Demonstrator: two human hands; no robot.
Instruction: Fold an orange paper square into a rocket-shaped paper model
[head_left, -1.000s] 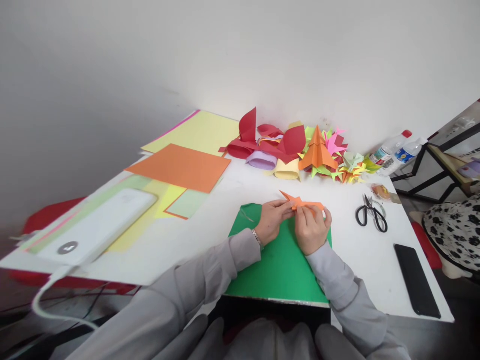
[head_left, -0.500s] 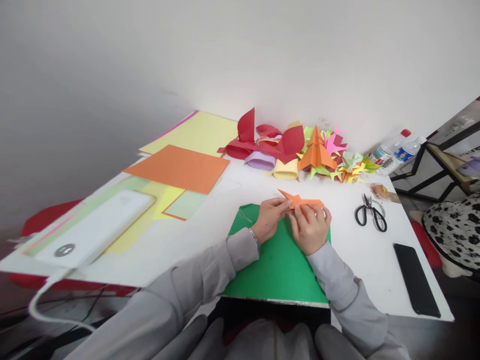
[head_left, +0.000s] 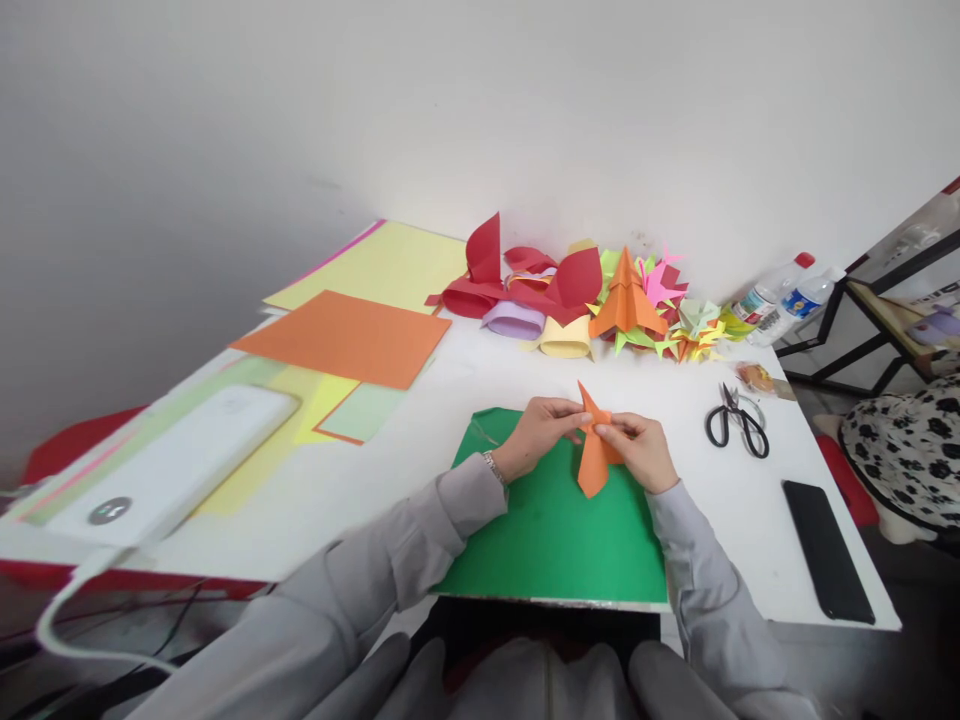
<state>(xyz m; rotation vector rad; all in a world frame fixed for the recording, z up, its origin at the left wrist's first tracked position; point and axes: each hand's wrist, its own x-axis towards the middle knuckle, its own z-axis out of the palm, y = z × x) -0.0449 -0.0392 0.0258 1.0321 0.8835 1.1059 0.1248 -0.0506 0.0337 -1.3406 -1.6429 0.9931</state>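
A folded piece of orange paper with a pointed tip is held over the green board. The tip points away from me, and a wider flap hangs toward me. My left hand pinches the paper near its middle from the left, thumb and fingers closed on it. From the right, my right hand also grips the middle, its thumb lying on the front of the paper. Parts of the folds are hidden behind my fingers.
Folded paper shapes, among them an orange plane and red cones, line the wall. Scissors and a black phone lie right. Orange sheets and a white cabled device occupy the left. Bottles stand back right.
The orange paper has turned from lying sideways to pointing away from me, its wide flap now toward me. My right hand has shifted its hold to the middle.
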